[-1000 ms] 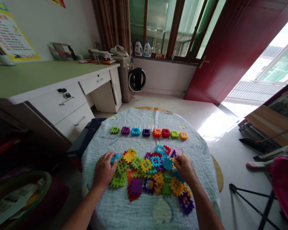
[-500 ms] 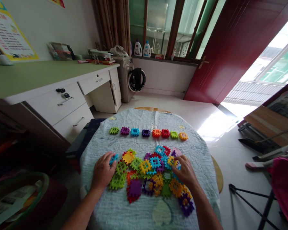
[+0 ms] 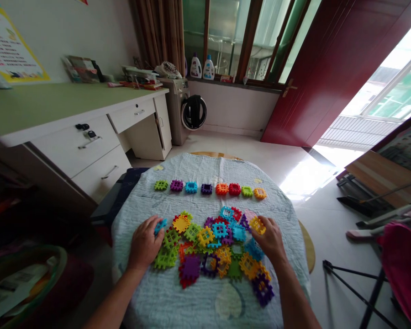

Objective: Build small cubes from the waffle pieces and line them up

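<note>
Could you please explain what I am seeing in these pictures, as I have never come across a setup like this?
Certainly. No robot arm shows here: the two bare hands belong to the person wearing the camera. It sits on their head, looking forward and down, so every picture shares that viewpoint.

In front of the person is a table covered with a pale cloth. Toward its far side stretches a row of eight coloured pieces. Nearer lies a loose heap of notched pieces, many with window-like openings.

The left hand holds a blue piece beside the heap, and the right hand holds a yellow piece at the other side.

Beyond the table are a desk, a washing machine and a red door.
</note>
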Demonstrator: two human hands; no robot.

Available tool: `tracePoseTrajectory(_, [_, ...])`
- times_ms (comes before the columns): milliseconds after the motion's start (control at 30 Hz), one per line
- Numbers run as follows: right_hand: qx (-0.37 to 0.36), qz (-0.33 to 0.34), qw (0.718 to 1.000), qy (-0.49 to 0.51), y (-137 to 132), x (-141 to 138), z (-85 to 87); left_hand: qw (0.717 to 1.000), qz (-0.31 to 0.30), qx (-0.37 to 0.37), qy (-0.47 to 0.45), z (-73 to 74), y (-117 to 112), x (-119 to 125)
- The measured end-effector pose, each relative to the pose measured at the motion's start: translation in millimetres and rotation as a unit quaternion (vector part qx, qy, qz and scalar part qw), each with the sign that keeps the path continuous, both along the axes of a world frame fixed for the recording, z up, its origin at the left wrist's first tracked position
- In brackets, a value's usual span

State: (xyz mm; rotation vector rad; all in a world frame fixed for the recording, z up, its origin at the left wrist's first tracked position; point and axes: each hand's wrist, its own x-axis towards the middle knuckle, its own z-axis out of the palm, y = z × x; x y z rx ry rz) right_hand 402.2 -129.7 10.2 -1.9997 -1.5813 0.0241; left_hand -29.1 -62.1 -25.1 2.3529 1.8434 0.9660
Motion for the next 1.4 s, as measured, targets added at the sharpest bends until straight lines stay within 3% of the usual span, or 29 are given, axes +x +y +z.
tracePoseTrajectory(133, [0.0, -0.068, 0.998, 0.005, -4.1, 41.9, -0.3, 1.0, -0.001, -0.002, -0.003, -1.3, 0.9, -0.5])
tracePoseTrajectory(233, [-0.023, -0.071, 0.997, -0.001, -5.3, 53.5, -2.4, 1.0, -0.001, 0.001, -0.004, -1.7, 1.2, -0.4])
tracePoseTrajectory(500, [-0.071, -0.044, 0.996, -0.03, 0.5, 24.5, -10.3, 1.0, -0.001, 0.002, -0.001, 1.0, 0.4, 0.6])
tracePoseTrajectory(767, [-0.103, -0.048, 0.991, -0.067, 2.4, 23.6, -11.4, 1.0, -0.002, 0.004, 0.002, 1.9, 0.1, 0.0])
tracePoseTrajectory(1067, [-0.161, -0.039, 0.981, -0.098, 16.5, 23.4, 1.2, 1.0, -0.001, 0.007, 0.001, -1.0, 0.5, -0.3])
tracePoseTrajectory(1233, [-0.175, -0.009, 0.98, -0.093, 33.6, 44.5, 14.6, 1.0, -0.002, 0.01, -0.002, -2.7, 1.0, -1.3])
tracePoseTrajectory(1400, [-0.158, 0.022, 0.982, -0.096, 70.7, 72.0, 32.3, 1.0, -0.009, 0.013, 0.003, -4.1, 1.6, -3.2])
